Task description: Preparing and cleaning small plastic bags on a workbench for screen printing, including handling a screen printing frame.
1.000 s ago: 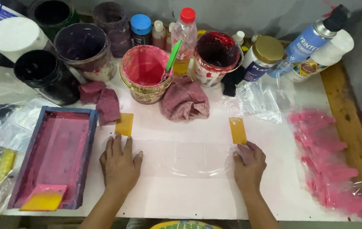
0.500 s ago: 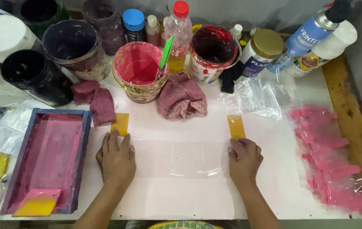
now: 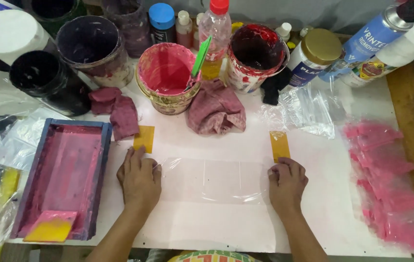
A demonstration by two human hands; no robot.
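Both hands, left (image 3: 139, 178) and right (image 3: 287, 184), press flat, grips released, on the clear plastic sheet's (image 3: 212, 180) ends.

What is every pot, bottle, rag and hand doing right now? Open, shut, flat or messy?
Left hand: flat, pressing the clear plastic sheet.
Right hand: fingers curled on the sheet's other end.
Clear plastic sheet: spread flat.
Yellow tape pieces: stuck by each end.
Pink paint tub: open, green stick inside.
Red paint tub: open.
Gold-lidded jar: shut.
Red-capped bottle: capped.
Pink rag: crumpled.
Printing frame: lying flat, pink-stained.
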